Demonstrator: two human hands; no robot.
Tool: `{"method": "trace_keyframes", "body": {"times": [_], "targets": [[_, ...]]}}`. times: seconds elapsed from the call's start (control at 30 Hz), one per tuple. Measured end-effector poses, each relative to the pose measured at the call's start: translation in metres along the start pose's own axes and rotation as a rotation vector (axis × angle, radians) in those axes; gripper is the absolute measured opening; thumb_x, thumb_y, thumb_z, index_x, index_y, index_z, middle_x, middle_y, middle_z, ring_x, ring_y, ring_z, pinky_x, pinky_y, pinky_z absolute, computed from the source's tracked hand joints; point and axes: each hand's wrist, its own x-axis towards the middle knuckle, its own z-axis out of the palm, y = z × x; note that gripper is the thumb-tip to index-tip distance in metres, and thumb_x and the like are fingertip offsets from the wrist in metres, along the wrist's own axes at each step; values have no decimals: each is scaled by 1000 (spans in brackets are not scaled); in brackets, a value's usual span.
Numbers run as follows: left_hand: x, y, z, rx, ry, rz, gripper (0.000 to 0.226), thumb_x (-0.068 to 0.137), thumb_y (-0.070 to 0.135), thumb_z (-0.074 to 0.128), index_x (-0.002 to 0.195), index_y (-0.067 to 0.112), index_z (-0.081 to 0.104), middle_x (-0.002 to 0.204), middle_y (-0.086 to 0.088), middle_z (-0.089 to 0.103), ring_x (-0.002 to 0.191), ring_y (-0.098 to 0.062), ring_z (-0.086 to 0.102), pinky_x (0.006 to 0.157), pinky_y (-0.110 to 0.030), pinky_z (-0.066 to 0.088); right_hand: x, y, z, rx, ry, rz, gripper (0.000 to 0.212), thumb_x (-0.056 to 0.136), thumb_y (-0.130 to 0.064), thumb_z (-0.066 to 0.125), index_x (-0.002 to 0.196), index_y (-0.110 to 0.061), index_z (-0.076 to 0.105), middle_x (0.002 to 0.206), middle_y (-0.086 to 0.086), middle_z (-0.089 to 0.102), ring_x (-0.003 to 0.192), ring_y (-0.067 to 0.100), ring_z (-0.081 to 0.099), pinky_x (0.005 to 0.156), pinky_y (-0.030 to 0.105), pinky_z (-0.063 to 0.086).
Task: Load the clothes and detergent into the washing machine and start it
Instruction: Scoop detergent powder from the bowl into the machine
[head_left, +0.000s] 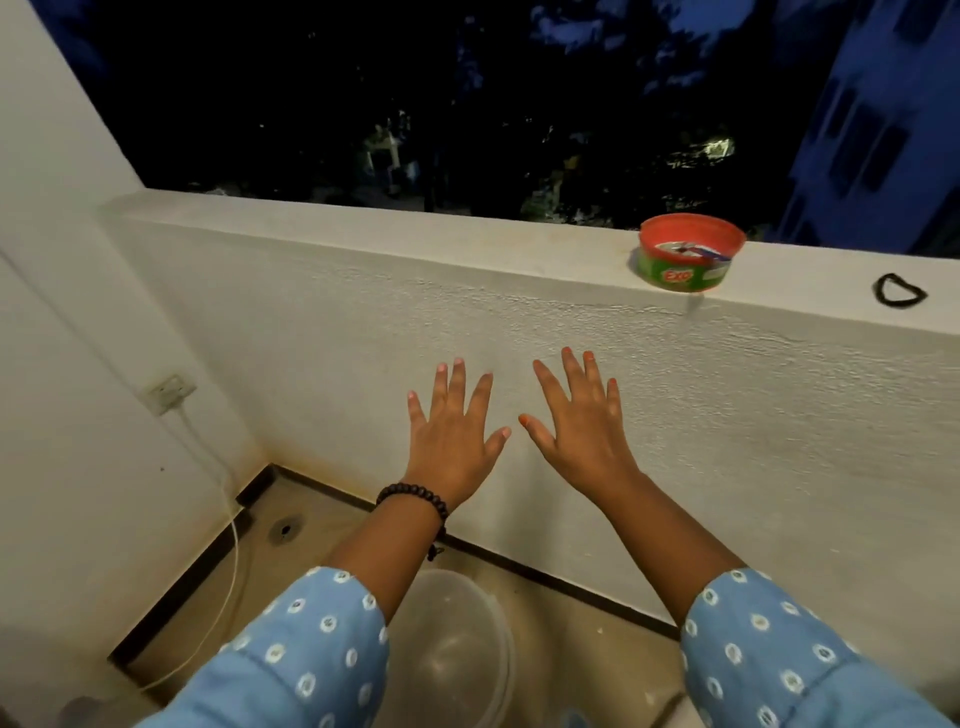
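Fingers of left hand and right hand spread wide, holding nothing, raised before the white parapet wall; red-rimmed green Exo tub stands on its ledge; washing machine and clothes not visible.

Parapet wall ahead — tub atop
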Motion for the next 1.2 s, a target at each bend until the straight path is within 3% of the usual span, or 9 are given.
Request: {"method": "trace_keyframes", "body": {"times": [0.33,0.43,0.5,0.6,0.9,1.2], "targets": [[56,70,-32,-16,55,165,70,100,54,31,155,26,-1,163,-7,-11,150,-26,-16,117,-56,-5,21,63,-46,90,238,181,72,93,-53,50,153,-25,20,162,12,10,150,31,2,118,51,8],[69,87,-39,-7,65,203,70,100,53,32,155,26,-1,164,-7,-10,150,-26,-14,117,-56,-4,28,78,-60,188,393,211,75,89,-48,61,150,-20,26,158,16,22,146,34,19,117,53,24],[77,96,-43,-2,67,223,70,100,53,32,155,26,-1,163,-7,-10,150,-26,-14,117,-56,-4,35,88,-70,291,527,225,78,85,-43,69,146,-15,30,151,16,31,138,32,34,107,51,41],[89,108,-49,-19,67,238,70,100,53,33,155,26,1,163,-7,-11,150,-25,-14,118,-56,-3,49,102,-81,441,619,272,93,77,-42,78,148,-16,24,151,14,28,136,28,37,102,41,47],[125,121,-61,28,71,280,73,99,49,41,155,24,3,164,-7,-7,150,-26,-10,119,-58,3,91,124,-92,592,588,298,122,65,-47,85,153,-23,4,156,8,22,141,27,32,104,42,41],[141,126,-69,-35,65,300,75,98,49,43,155,24,1,164,-7,-5,151,-26,-10,119,-57,2,113,132,-99,684,528,364,120,65,-45,85,153,-27,5,154,7,30,139,30,35,108,48,38]]}}
